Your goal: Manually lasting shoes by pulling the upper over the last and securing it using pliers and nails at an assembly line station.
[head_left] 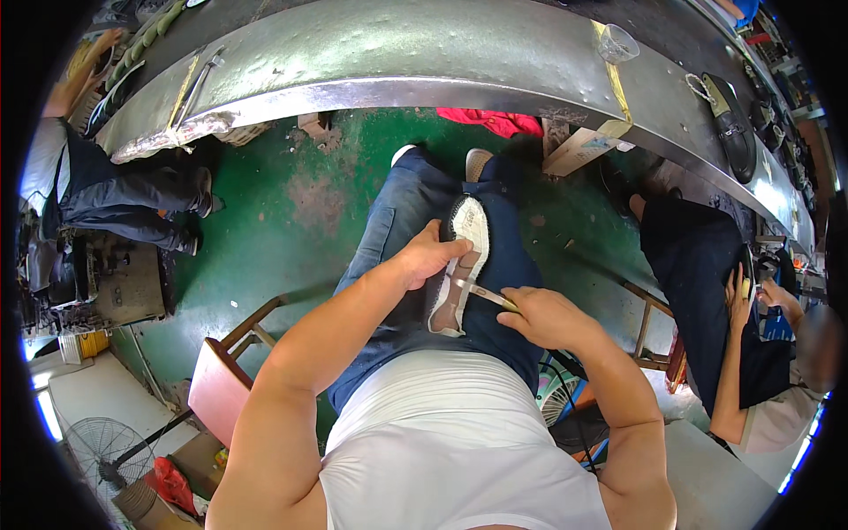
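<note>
A shoe upper (pixel 475 221) lies sole side up along my thighs, its rounded end pointing away from me. Its rim is whitish and gathered, around a brownish middle. My left hand (pixel 427 256) grips it from the left, thumb pressed on the underside and fingers around the edge. In my right hand (pixel 546 316) is a slim metal hand tool (pixel 481 291) with a yellowish handle. The tool's tip rests on or just above the brownish middle; whether it touches I cannot tell. Its exact kind does not show clearly.
A long metal bench (pixel 380 53) crosses ahead, bearing a clear cup (pixel 618 42) and a black shoe (pixel 731 128). Co-workers sit at right (pixel 707 283) and stand at left (pixel 115 185). A pink stool (pixel 219 389) and a fan (pixel 106 459) are at lower left.
</note>
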`<state>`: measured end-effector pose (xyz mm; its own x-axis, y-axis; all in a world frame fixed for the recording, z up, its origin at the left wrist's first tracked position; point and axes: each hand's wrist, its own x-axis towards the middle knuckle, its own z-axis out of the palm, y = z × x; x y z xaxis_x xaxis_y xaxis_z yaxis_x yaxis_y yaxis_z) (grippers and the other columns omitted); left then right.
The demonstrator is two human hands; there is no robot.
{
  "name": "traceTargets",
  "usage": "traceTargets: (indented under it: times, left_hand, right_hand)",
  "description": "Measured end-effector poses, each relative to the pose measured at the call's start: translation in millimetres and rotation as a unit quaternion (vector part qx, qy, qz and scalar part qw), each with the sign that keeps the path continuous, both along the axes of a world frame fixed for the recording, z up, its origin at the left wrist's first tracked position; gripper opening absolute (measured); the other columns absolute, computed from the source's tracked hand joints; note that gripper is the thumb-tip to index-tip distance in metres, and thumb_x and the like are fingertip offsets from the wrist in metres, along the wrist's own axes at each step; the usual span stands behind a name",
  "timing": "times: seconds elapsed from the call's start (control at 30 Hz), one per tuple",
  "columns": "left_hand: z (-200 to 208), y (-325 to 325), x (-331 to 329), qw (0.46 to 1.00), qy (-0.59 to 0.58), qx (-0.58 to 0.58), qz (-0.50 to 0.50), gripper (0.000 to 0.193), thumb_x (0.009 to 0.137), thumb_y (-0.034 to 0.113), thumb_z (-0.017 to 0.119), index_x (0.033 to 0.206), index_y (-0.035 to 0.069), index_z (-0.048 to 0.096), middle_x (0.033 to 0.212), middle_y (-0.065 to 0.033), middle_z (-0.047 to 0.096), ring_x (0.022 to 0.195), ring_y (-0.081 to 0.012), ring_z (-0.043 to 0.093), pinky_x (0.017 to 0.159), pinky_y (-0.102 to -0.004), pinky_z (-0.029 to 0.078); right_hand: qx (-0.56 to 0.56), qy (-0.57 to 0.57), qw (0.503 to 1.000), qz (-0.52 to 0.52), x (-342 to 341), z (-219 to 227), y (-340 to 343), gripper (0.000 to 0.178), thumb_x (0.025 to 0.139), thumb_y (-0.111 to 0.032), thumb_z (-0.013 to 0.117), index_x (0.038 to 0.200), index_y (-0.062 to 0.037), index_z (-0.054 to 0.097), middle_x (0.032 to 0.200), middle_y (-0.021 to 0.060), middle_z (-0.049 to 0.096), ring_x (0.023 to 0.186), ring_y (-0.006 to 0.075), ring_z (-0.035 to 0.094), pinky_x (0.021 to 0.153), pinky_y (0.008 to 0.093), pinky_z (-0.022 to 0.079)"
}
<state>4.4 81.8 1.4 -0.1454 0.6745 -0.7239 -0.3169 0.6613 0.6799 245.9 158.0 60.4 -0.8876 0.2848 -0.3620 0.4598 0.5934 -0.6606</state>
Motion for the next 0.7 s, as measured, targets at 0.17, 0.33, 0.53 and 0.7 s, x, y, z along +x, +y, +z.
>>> traceTargets:
  times: [0.17, 0.33, 0.53, 0.7]
  left_hand:
    - [-7, -8, 8, 1.0, 0.0, 0.018, -0.009, 0.099, 0.09, 0.022, 0.072, 0.155, -0.008, 0.005, 0.147, -0.0267, 0.042, 0.133, -0.0296, 0.048, 0.11, -0.0384, 0.041]
    - [-6, -43, 19, 0.987, -0.036, 0.152, -0.033, 0.094, 0.093, 0.014, 0.069, 0.16, 0.013, 0.004, 0.155, -0.0127, 0.031, 0.143, -0.0221, 0.03, 0.119, -0.0357, 0.024]
    - [-31, -47, 38, 0.981, 0.023, 0.185, 0.058, 0.088, 0.091, 0.015, 0.069, 0.158, 0.011, 0.012, 0.148, -0.0172, 0.041, 0.137, -0.0269, 0.041, 0.114, -0.0385, 0.034]
    - [-29, -46, 55, 0.907, 0.371, 0.195, -0.043, 0.098, 0.084, 0.022, 0.073, 0.156, -0.001, 0.009, 0.15, -0.0317, 0.031, 0.141, -0.044, 0.033, 0.117, -0.0447, 0.03]
  right_hand:
    - [-0.062, -0.086, 0.994, -0.041, 12, -1, -6, 0.035, 0.098, -0.034, 0.058, 0.107, -0.0004, 0.061, 0.098, 0.0234, 0.068, 0.09, 0.0438, 0.065, 0.079, 0.0502, 0.052]
    - [-0.185, -0.122, 0.973, -0.061, 21, -10, 0, 0.03, 0.098, -0.03, 0.058, 0.105, -0.0009, 0.062, 0.092, 0.0225, 0.068, 0.088, 0.0405, 0.067, 0.075, 0.0494, 0.05]
    - [0.055, -0.086, 0.994, -0.027, 22, 7, -43, 0.034, 0.099, -0.034, 0.056, 0.102, -0.0002, 0.06, 0.094, 0.0229, 0.069, 0.084, 0.0403, 0.068, 0.073, 0.0499, 0.052]
    - [-0.343, -0.173, 0.918, -0.095, 35, -18, 3, 0.042, 0.104, -0.037, 0.049, 0.091, -0.0024, 0.067, 0.073, 0.0047, 0.067, 0.07, 0.0133, 0.064, 0.062, 0.0289, 0.048]
